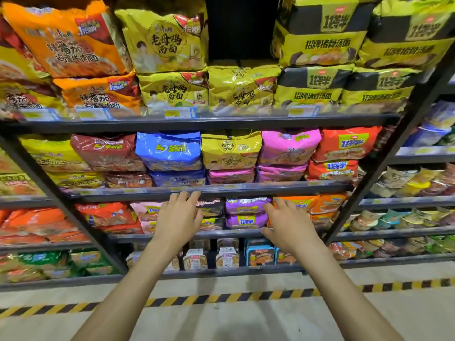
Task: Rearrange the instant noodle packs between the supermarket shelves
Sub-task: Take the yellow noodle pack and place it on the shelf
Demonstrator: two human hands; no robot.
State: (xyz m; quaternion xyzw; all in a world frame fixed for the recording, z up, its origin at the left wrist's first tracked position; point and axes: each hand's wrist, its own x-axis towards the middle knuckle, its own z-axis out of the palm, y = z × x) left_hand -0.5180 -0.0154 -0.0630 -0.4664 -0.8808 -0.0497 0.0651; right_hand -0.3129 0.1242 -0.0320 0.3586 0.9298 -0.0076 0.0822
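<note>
Both my hands reach toward the third shelf from the top and hold nothing. My left hand (177, 217) has relaxed fingers spread in front of a black noodle pack (211, 207) and a pink pack (145, 210). My right hand (286, 221) is open too, its fingers beside two stacked purple noodle packs (246, 214) and in front of orange packs (320, 205). On the shelf above, a lone yellow pack (231, 150) lies on a pink pack (231, 175). Whether either hand touches a pack cannot be told.
Multi-packs fill the shelves: yellow packs (170, 40) and black-yellow packs (320, 33) on top, with a dark gap (242, 28) between them. Black shelf rails (209, 190) and slanted uprights (384, 153) frame the bays. Noodle bowls (259, 255) sit on the lowest shelf. Hazard tape (221, 297) crosses the floor.
</note>
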